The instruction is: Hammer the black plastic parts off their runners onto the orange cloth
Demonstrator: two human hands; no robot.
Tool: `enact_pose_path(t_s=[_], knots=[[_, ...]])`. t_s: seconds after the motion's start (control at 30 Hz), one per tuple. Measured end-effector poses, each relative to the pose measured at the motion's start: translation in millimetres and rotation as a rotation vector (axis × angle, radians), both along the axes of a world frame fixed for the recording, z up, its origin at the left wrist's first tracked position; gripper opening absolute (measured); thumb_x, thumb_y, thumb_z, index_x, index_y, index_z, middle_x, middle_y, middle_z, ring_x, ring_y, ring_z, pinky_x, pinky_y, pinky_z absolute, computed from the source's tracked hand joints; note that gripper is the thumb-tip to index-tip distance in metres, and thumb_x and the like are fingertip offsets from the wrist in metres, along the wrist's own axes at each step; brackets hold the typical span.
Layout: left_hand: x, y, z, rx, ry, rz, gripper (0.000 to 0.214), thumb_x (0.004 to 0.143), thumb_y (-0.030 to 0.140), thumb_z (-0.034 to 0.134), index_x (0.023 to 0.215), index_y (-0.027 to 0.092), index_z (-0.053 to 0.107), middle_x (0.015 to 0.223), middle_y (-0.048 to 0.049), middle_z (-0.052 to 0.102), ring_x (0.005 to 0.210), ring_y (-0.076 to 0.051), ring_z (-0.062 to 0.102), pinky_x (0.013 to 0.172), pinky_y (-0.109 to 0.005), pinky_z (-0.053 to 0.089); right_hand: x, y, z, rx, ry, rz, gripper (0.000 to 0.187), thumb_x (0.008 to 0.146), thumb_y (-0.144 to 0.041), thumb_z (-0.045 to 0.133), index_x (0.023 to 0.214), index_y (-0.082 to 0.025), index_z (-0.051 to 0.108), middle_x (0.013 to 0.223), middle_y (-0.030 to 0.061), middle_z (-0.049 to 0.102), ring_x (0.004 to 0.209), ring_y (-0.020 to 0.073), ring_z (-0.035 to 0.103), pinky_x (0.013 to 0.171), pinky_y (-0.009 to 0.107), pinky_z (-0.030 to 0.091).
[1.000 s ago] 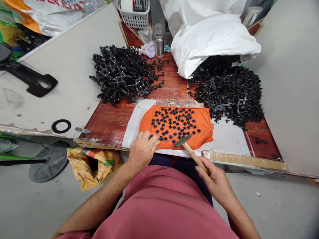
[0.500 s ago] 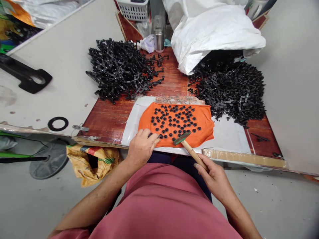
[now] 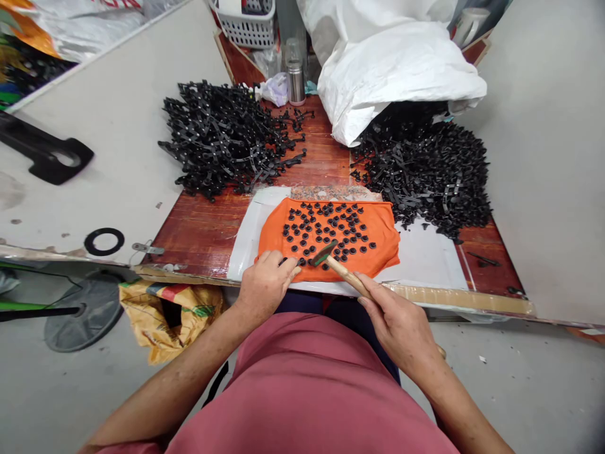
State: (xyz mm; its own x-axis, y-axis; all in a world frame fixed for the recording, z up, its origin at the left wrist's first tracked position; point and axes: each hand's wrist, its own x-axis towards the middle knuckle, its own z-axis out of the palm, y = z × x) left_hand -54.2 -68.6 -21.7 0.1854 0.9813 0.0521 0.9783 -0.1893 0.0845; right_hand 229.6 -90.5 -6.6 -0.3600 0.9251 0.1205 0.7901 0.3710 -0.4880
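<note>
The right hand (image 3: 399, 325) is clenched around the wooden handle of a hammer (image 3: 338, 268), whose long axis runs toward 10 o'clock, head over the orange cloth (image 3: 382, 236). At 9 o'clock of the head, the left hand (image 3: 267, 284) pinches a small black part at the cloth's near edge. Bare wooden table (image 3: 203, 230) lies left; black piles (image 3: 222, 135) sit farther back.

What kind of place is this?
Probably a small workshop where parts get put together by hand. Two big piles of black plastic parts lie on a wooden bench, and the right hand holds a hammer.
</note>
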Motion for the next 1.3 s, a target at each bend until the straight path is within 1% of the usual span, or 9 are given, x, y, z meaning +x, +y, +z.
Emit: enact_pose_path(t_s=[0.17,0.3,0.47,0.63,0.77,0.9,0.97,1.1,1.3], knots=[[1.2,1.5,-0.9,-0.002,-0.01,-0.008,0.032,0.105,0.041,0.046,0.096,0.024,0.071,0.087,-0.0079,0.061,0.089,-0.024,0.056,0.069,-0.032,0.04,-17.4,6.9,8.8,0.189,-0.113,0.018,0.048,0.107,-0.027,0.044,0.155,-0.028,0.051,0.103,0.007,0.078,0.078,0.0191,0.074,0.069,0.027,0.054],[2.5,0.0,-1.4,0.022,-0.009,-0.007,0.032,0.105,0.042,0.046,0.101,0.023,0.072,0.088,-0.0082,0.062,0.091,-0.025,0.057,0.071,-0.033,0.04,-23.6,7.3,6.2,0.184,-0.281,0.062,0.051,0.106,-0.022,0.042,0.156,-0.027,0.049,0.087,0.0042,0.075,0.06,0.017,0.066,0.052,0.028,0.044],[3.0,-2.5,-3.0,0.03,-0.022,0.005,0.034,0.105,0.043,0.046,0.095,0.023,0.072,0.087,-0.0085,0.062,0.089,-0.024,0.057,0.07,-0.033,0.039,-24.0,4.5,4.7,0.256,-0.247,-0.003,0.053,0.106,-0.023,0.043,0.159,-0.03,0.044,0.089,0.0047,0.075,0.066,0.017,0.068,0.057,0.027,0.045],[3.5,-3.7,-7.1,0.092,0.027,-0.018,0.036,0.106,0.042,0.044,0.098,0.022,0.072,0.087,-0.0084,0.064,0.088,-0.024,0.058,0.07,-0.035,0.04,-25.5,4.9,7.1,0.215,-0.33,0.083,0.053,0.106,-0.019,0.039,0.158,-0.027,0.045,0.085,0.0042,0.073,0.064,0.0178,0.068,0.052,0.029,0.041],[4.2,-4.5,-10.3,0.145,0.033,-0.025,0.033,0.106,0.041,0.046,0.1,0.021,0.072,0.087,-0.0074,0.065,0.087,-0.023,0.058,0.07,-0.034,0.04,-27.6,4.2,6.2,0.276,-0.295,0.009,0.053,0.106,-0.022,0.044,0.159,-0.03,0.044,0.087,0.0037,0.074,0.063,0.0157,0.067,0.056,0.028,0.042],[5.0,-5.4,-11.2,0.209,0.033,-0.028,0.032,0.105,0.04,0.048,0.092,0.02,0.069,0.083,-0.0067,0.065,0.083,-0.023,0.057,0.069,-0.035,0.04,-35.8,5.6,2.6,0.185,-0.408,0.065,0.055,0.103,-0.016,0.045,0.157,-0.027,0.046,0.081,0.0008,0.071,0.061,0.0159,0.066,0.05,0.029,0.036],[5.8,-6.0,-10.0,0.211,0.015,-0.039,0.03,0.105,0.038,0.048,0.093,0.019,0.068,0.084,-0.0068,0.065,0.084,-0.023,0.057,0.072,-0.035,0.041,-38.5,7.9,2.5,0.158,-0.428,0.087,0.056,0.102,-0.015,0.045,0.158,-0.025,0.045,0.08,0.0007,0.069,0.064,0.0167,0.068,0.051,0.028,0.037],[6.9,-7.6,-6.1,0.193,-0.02,-0.042,0.026,0.105,0.03,0.046,0.097,0.018,0.068,0.087,-0.0082,0.064,0.086,-0.024,0.056,0.074,-0.035,0.042,-35.4,12.5,5.3,0.125,-0.358,0.106,0.055,0.104,-0.016,0.042,0.158,-0.026,0.043,0.088,0.0027,0.073,0.07,0.018,0.071,0.057,0.027,0.045],[-2.2,-9.3,-2.0,0.168,-0.142,-0.006,0.026,0.106,0.029,0.043,0.102,0.018,0.067,0.089,-0.0081,0.063,0.09,-0.023,0.058,0.077,-0.034,0.045,-20.0,15.0,5.3,0.069,-0.054,0.03,0.051,0.108,-0.026,0.045,0.158,-0.029,0.043,0.114,0.0051,0.078,0.088,0.0195,0.075,0.072,0.029,0.056]])
